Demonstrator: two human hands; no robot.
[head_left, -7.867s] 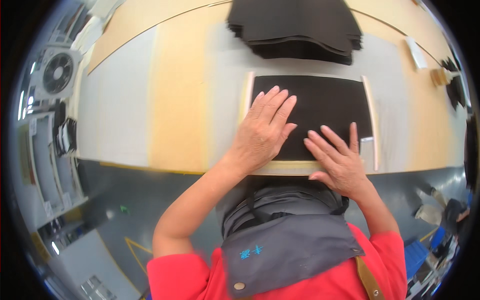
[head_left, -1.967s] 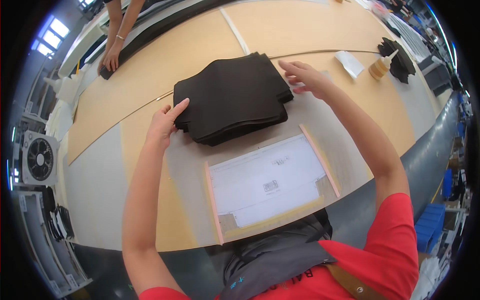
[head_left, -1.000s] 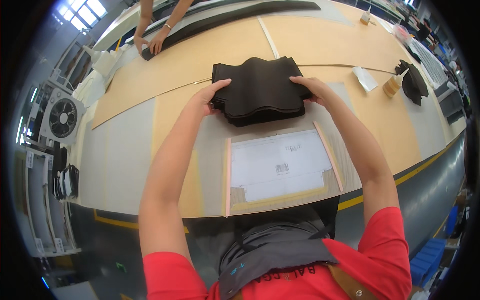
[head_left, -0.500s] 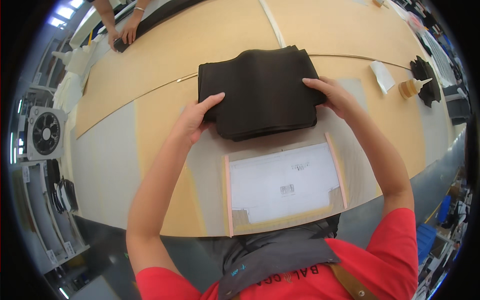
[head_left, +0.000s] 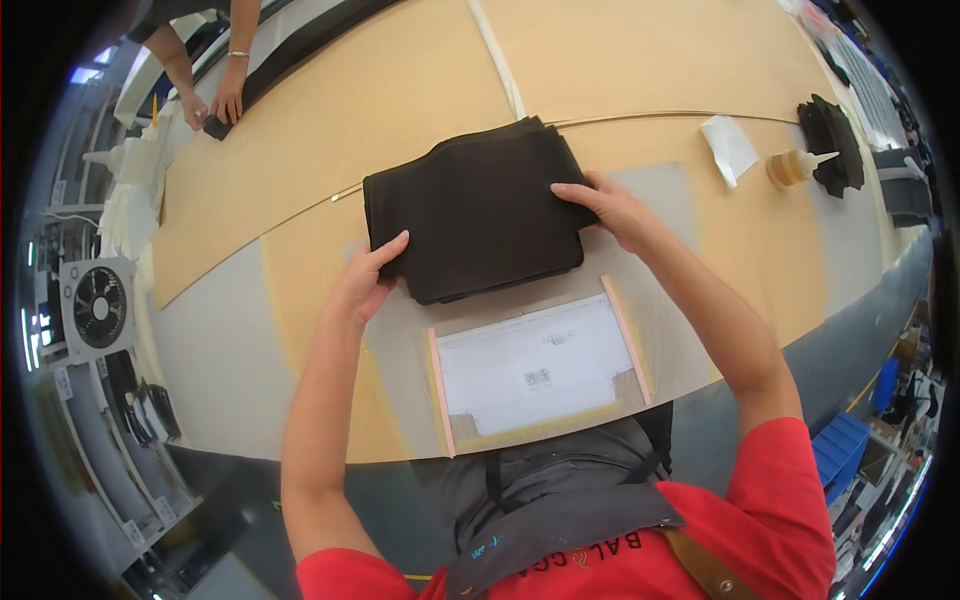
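Note:
A stack of black fabric pieces (head_left: 475, 215) lies on the tan worktable (head_left: 400, 100) in front of me. My left hand (head_left: 370, 280) rests on the stack's near left corner, fingers curled over its edge. My right hand (head_left: 605, 205) lies on the stack's right edge, fingers spread flat. Just below the stack sits a white paper template (head_left: 535, 365) between two thin pink strips, with nothing on it.
A white cloth (head_left: 730, 148), a small glue bottle (head_left: 795, 167) and a black pile (head_left: 835, 140) sit at the right. Another person's hands (head_left: 215, 100) work on black fabric at the far left. A fan (head_left: 95, 305) stands beside the table.
Earlier my hands pressed a black piece flat on the template. That piece is gone from the template, and both hands have reached up onto the black stack.

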